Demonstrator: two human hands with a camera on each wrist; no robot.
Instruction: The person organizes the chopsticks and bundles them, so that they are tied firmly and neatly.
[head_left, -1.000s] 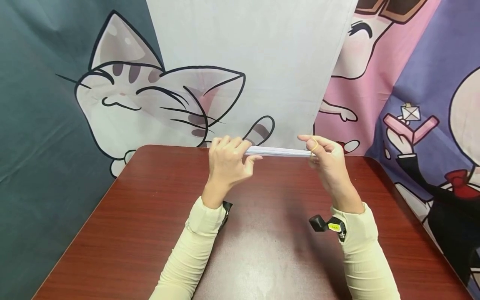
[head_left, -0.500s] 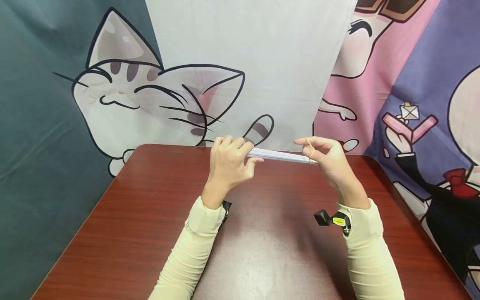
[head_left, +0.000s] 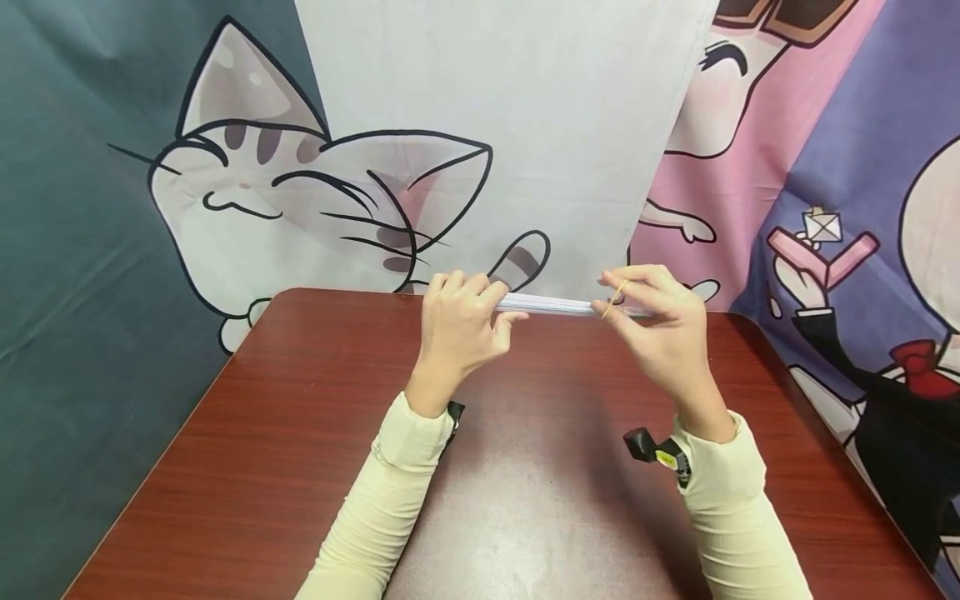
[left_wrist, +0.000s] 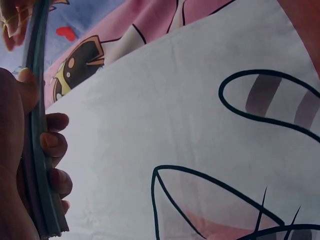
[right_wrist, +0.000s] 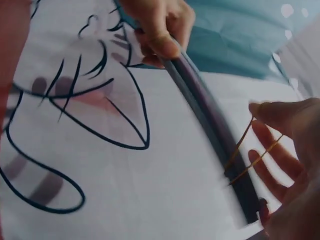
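My left hand [head_left: 461, 325] grips one end of a long, thin, pale bundle [head_left: 551, 305], held roughly level above the table. Its fingers curl round the bundle [left_wrist: 37, 150] in the left wrist view, with the thumb along the other side. What the bundle is made of is hard to tell; it looks like several narrow strips or straws. At the other end, my right hand [head_left: 671, 333] stretches a yellow rubber band [head_left: 617, 298] between thumb and fingers. The right wrist view shows the rubber band [right_wrist: 260, 156] looped round the bundle near its free end.
A dark red wooden table [head_left: 525, 467] lies below both hands. Behind it hangs a cloth backdrop [head_left: 570, 125] with cartoon figures, close to the table's far edge. Black wrist cameras sit at both cuffs, the right one [head_left: 641, 446] standing out over the table.
The right hand's thumb and fingertips have moved left along the bundle, carrying the rubber band slightly inward. The bundle's right end dipped, then rose again. The left hand has barely moved.
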